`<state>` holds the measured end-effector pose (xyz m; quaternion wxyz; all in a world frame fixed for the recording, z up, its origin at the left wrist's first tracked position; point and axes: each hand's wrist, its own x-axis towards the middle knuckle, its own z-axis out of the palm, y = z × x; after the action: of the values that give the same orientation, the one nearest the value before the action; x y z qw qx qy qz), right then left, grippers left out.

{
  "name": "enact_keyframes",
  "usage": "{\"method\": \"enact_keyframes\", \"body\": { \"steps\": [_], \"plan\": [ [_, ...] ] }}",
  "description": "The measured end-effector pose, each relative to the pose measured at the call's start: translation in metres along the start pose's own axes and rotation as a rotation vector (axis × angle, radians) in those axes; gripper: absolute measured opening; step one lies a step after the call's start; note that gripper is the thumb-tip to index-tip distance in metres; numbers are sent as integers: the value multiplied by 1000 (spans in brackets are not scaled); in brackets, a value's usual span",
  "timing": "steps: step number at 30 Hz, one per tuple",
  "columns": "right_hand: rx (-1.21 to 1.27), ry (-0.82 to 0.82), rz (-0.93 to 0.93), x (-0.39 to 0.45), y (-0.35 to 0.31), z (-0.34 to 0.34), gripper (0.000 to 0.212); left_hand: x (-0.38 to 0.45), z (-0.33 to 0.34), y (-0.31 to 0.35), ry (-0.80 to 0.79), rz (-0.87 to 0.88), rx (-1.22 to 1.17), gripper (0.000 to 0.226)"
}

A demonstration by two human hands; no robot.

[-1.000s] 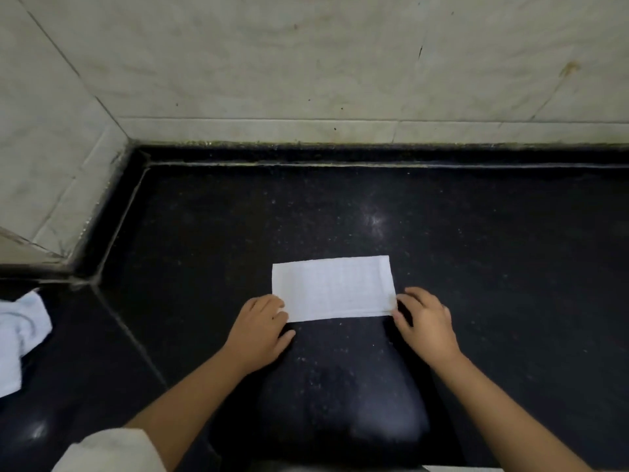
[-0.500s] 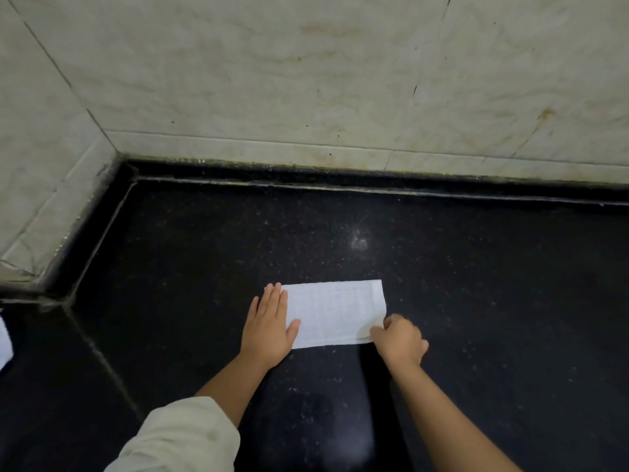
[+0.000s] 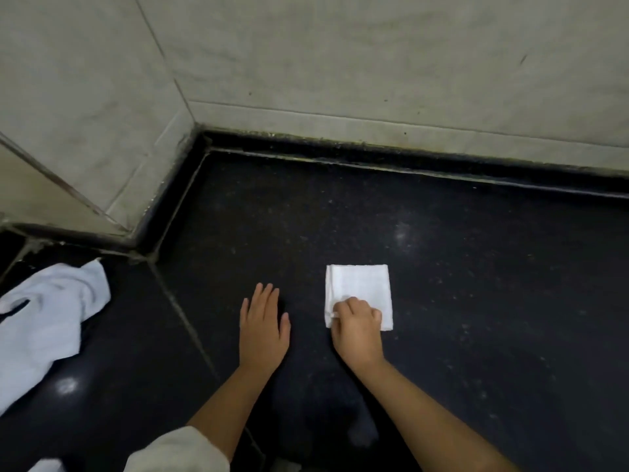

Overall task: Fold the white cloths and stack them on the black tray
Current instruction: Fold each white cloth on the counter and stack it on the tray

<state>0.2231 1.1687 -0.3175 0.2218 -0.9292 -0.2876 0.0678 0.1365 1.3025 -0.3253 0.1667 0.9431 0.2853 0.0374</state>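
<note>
- right hand (image 3: 357, 327) fingers curled down over the near-left corner of the folded white cloth (image 3: 360, 287), thumb side pinching what looks like the loose layered edge; exact fingertip contact hidden under the knuckles
- left hand (image 3: 263, 327) flat on the black counter (image 3: 476, 284), fingers straight and close together, thumb out; just left of the cloth, not touching it
- cloth lies as a small near-square on the counter, well right of the counter seam (image 3: 183, 318), far edge and right edge look aligned; left edge shows a slight bulge of layers
- risk: lifting by one corner only, the layers likely fan open and the fold is lost; cause is a single-point pinch with no support from the left hand
- risk: dragging instead of lifting, bottom layer may lag on the counter and skew the square
- black tray not identifiable in this view; destination unknown from here, so carry path is a guess
- crumpled pile of white cloth (image 3: 44, 318) sits far left across the seam, unfolded; if the folded piece is moved over that way it could snag or get mixed with it
- dark counter against a dark tray gives low contrast, so misplacing near the rim looks plausible
</note>
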Motion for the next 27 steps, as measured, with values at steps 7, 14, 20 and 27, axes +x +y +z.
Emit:
{"method": "enact_keyframes", "body": {
  "steps": [7, 14, 20, 27],
  "plan": [
    [110, -60, -83, 2, 15, -7, 15, -10, 4, 1, -22, 42, -56, 50],
    [125, -194, -151, -1, 4, -13, 19, -14, 2, 6, -45, 112, -53, 47],
    [-125, 3, -192, -20, 45, -38, 43, -8, 10, 20, 1, 253, -119, 45],
    [-189, -38, -179, -13, 66, -37, 24, 5, 12, 63, -269, 431, 60, 43]
  ]
}}
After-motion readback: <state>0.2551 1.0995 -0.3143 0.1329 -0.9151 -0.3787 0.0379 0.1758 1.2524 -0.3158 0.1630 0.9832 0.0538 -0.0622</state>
